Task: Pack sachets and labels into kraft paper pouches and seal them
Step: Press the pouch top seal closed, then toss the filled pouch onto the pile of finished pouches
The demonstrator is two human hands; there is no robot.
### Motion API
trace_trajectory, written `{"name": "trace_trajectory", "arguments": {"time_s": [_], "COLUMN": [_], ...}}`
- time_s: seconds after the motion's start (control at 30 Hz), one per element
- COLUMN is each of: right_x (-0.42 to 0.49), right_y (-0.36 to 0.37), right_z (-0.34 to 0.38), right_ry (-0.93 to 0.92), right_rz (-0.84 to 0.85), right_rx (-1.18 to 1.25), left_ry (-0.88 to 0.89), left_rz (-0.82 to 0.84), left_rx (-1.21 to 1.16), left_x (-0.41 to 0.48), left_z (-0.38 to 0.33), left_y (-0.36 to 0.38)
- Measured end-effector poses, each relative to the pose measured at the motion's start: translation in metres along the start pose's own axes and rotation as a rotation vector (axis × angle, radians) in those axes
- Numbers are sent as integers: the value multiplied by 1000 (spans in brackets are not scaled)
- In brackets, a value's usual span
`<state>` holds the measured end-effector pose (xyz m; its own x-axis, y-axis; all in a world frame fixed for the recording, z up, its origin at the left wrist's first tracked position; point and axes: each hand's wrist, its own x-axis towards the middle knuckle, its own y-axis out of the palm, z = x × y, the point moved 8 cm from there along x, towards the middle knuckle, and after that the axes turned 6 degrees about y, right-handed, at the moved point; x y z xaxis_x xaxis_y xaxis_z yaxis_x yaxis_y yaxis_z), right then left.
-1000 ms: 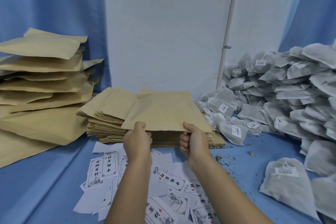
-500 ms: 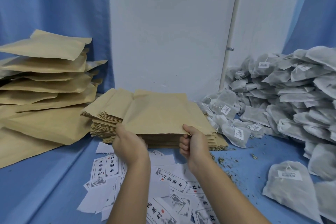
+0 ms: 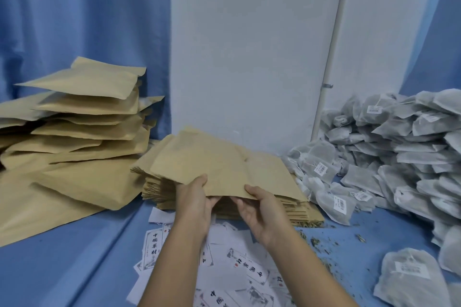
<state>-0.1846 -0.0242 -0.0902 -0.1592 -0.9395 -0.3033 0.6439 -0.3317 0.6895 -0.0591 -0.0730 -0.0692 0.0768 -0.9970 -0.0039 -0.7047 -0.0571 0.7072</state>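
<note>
Kraft pouch [image 3: 219, 167] sits mid-frame, its near edge held clear of the stack [image 3: 301, 209]. Left hand [image 3: 197, 199] and right hand [image 3: 264, 217] pinch that edge, thumbs on top, fingers [image 3: 245, 209] beneath. Best to rub the 2 walls apart, so the mouth opens cleanly for a sachet [image 3: 334, 204] and label [image 3: 245, 265].

Paper labels [image 3: 154, 248] read "中國藥材"; sachet tags [image 3: 340, 204] barcoded, txt unreadable.

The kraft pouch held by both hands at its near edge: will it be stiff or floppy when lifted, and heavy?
Probably fairly stiff: the kraft pouch spans nearly flat though the left hand and right hand pinch only its near edge. Likely light, as it looks thin and empty. It may crease easily; a shallow fold shows.
</note>
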Motion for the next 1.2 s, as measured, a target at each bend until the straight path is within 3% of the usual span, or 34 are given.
{"name": "trace_trajectory", "arguments": {"time_s": [0.17,0.33,0.47,0.53,0.67,0.87,1.2], "right_x": [17,46,81,100,134,143,148], "right_y": [67,187,280,307,323,342,341], "right_z": [-4,-4,-17,-29,-39,-50,-53], "right_ry": [71,56,61,64,-106,66,74], "right_rz": [112,319,414,378,171,368,598], "right_rx": [48,-25,-175,-333,-733,-130,-13], "left_ry": [137,368,310,255,229,166,338], "left_rz": [-2,71,-9,-75,-198,-54,-43], "left_rx": [57,-37,198,329,298,-114,-290], "left_x": [25,70,117,143,186,209,207], "left_z": [-68,-172,-217,-225,-236,-239,-249], "left_y": [4,8,-14,-31,-64,-56,-65]}}
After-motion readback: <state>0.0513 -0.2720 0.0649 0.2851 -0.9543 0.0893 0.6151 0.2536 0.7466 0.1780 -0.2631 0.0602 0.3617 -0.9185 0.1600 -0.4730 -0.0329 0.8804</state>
